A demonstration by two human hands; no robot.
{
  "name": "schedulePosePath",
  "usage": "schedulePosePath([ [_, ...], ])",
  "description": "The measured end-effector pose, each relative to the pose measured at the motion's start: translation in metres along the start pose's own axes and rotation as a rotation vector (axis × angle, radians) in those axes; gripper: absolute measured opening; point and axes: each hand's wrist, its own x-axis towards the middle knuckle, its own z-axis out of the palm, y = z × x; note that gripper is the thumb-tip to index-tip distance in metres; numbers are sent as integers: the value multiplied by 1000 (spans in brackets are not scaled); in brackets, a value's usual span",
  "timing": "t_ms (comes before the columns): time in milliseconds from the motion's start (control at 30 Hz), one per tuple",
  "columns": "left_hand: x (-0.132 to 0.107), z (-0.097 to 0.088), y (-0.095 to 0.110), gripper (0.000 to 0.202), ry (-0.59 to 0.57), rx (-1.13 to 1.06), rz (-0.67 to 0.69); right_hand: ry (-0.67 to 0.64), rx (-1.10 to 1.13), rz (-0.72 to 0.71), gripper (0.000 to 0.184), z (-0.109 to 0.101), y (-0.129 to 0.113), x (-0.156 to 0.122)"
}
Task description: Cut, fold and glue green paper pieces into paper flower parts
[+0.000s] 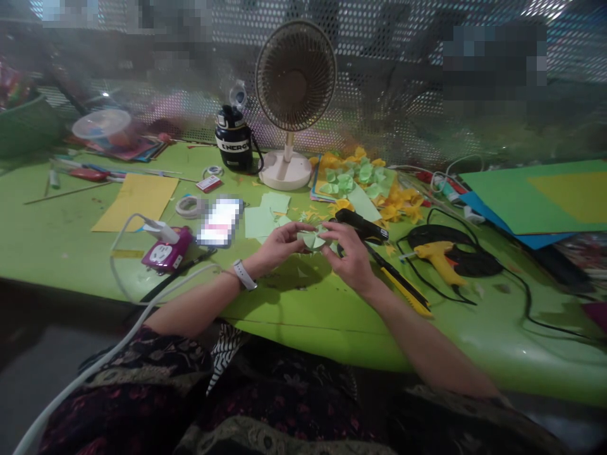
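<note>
Both my hands meet over the middle of the green table [61, 240], pinching a small pale green folded paper piece [313, 239]. My left hand [279, 245], with a white watch on the wrist, grips its left side. My right hand [349, 253] grips its right side with curled fingers. Pale green paper squares [265, 215] lie just behind my hands. A black glue gun [363, 225] lies right behind my right hand.
A white desk fan [294, 101] and a black jug [234, 142] stand at the back. Green and yellow paper flowers [365, 180] are piled right of the fan. A yellow glue gun [439, 258], a yellow cutter [403, 287], a phone [219, 222], a pink power strip [167, 251] and coloured paper sheets [535, 196] lie around.
</note>
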Motion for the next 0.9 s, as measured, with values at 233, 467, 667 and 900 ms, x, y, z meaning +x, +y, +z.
schedulePosePath([
  [233,0,-2,-6,33,-20,-65,-20,24,121,40,20,1,-6,1],
  [467,-3,2,-2,36,-21,-88,-25,47,175,32,27,2,-5,0],
  [667,-5,7,-1,38,24,-185,-48,53,-1,-90,28,3,-4,1],
  [900,-6,8,6,36,122,-329,-131,-109,-262,-191,41,-2,2,-1],
])
